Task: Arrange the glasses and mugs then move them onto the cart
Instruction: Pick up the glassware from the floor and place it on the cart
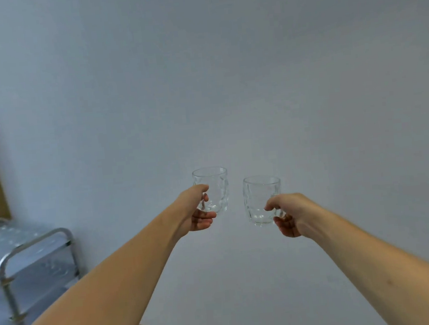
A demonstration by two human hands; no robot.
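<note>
Two clear mugs are held upright in the air before a plain wall, near each other but not touching. The left hand (196,211) has its grip clamped on the left mug (212,190), and the right hand (288,214) on the right mug (261,199). The metal cart (34,258) stands low at the left, so the left hand is nearer. No writing is readable.

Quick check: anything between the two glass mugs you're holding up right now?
Nothing. In the head view, only bare wall shows through the gap between the left hand's mug and the right hand's mug; they are apart, not touching.
</note>
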